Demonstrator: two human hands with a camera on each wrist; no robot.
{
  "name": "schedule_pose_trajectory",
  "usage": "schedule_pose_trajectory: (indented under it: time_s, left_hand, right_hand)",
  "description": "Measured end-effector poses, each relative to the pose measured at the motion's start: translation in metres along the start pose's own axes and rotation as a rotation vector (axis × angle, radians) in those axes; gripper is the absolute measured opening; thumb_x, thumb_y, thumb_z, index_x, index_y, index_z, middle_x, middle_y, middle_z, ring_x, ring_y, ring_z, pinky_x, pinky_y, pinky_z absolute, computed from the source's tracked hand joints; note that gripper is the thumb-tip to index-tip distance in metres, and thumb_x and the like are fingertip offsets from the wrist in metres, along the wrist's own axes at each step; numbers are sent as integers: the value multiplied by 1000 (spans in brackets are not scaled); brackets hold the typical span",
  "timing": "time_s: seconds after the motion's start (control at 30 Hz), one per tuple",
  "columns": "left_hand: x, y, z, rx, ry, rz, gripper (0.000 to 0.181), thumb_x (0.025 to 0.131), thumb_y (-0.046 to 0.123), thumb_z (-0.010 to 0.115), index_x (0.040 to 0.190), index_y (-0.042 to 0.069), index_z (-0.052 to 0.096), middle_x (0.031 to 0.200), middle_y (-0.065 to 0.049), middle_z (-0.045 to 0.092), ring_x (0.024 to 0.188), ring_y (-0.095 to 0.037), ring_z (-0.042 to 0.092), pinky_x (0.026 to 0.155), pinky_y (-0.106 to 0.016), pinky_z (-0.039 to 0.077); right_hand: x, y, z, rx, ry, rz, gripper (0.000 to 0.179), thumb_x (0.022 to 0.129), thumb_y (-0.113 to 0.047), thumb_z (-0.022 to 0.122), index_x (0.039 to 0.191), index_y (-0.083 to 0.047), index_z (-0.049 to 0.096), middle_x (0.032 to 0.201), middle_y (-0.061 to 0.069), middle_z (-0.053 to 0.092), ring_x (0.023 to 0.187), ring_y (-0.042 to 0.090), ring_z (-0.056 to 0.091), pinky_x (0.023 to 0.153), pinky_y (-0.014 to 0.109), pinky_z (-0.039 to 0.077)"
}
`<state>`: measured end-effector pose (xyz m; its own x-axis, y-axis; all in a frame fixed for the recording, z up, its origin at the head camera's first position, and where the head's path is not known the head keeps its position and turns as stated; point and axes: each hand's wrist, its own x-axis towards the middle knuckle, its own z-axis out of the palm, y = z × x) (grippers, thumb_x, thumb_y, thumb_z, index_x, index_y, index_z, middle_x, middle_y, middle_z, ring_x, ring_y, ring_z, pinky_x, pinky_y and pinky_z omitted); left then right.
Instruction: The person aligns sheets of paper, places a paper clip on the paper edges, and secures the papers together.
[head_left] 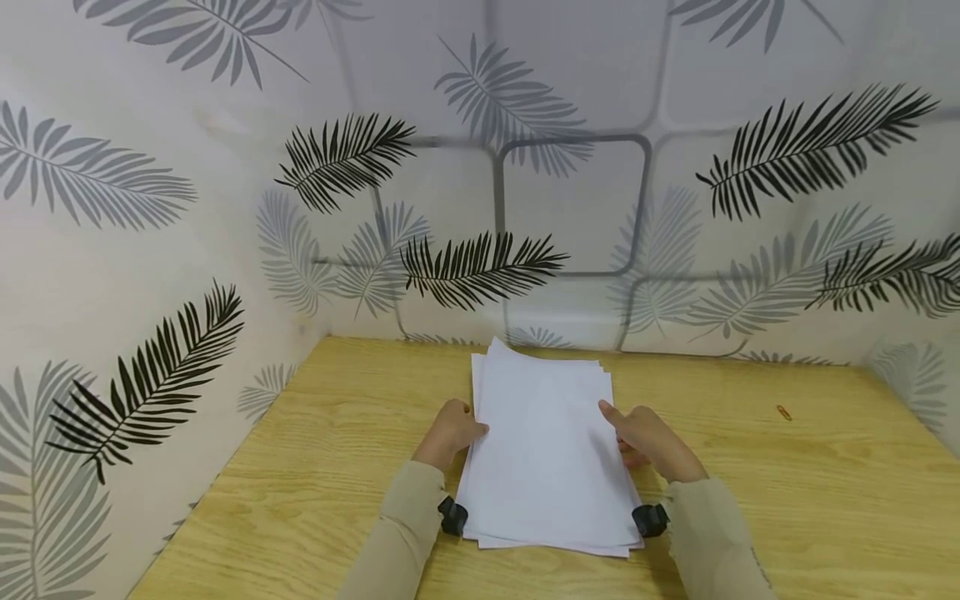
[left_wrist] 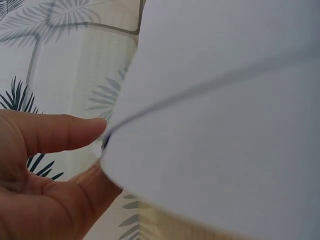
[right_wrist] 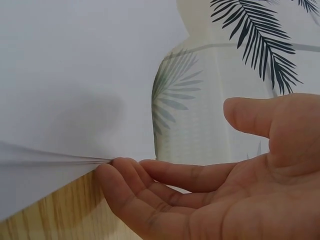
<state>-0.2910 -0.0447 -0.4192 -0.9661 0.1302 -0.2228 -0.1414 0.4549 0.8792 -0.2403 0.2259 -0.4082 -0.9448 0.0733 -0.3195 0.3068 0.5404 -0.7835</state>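
Though uneven, papers point(head_left: 551, 458) lengthwise toward wall point(head_left: 573, 208)

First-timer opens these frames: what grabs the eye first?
Probably the white paper stack, edges uneven, lying mid-table with the left hand at its left edge and the right hand at its right. Next, the bold dark leaf prints on the wall behind. Last, a small orange clip, seemingly a paper clip, alone on the yellowish wood-grain table off to the right.

Wood-grain tabletop point(head_left: 360, 408): stack of white paper sheets point(head_left: 551, 450) at centre; orange paper clip point(head_left: 783, 412), right side, far half.
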Motion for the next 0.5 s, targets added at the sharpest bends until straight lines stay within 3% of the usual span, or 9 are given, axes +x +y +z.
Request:
schedule_pose_trajectory:
  time_s: [0.17, 0.3, 0.5]
  left_hand:
    - [-1, -2, 0, -18, -27, 83, 35, 87, -10, 60, 121, -12, 51, 118, -28, 56, 110, -38, 54, 88, -45, 48]
    - [-3, -1, 0, -40, -48, 111, 27, 85, -14, 59, 110, -5, 53, 103, -22, 60, 91, -29, 57, 75, -38, 49]
    - [-8, 3, 2, -61, -48, 140, 28, 85, -16, 55, 109, -2, 52, 103, -23, 62, 88, -27, 59, 72, -38, 49]
  right_hand:
    - [-2, 2, 0, 15, -9, -26, 51, 101, -44, 43, 94, 6, 47, 85, 11, 43, 76, 22, 48, 67, 32, 50]
    - [-1, 3, -1, 14, -7, -32, 48, 101, -42, 45, 93, 5, 48, 84, 11, 43, 75, 22, 47, 66, 31, 49]
    - [0, 4, -1, 38, -2, -23, 44, 101, -37, 48, 88, 5, 51, 81, 9, 44, 73, 20, 48, 65, 30, 50]
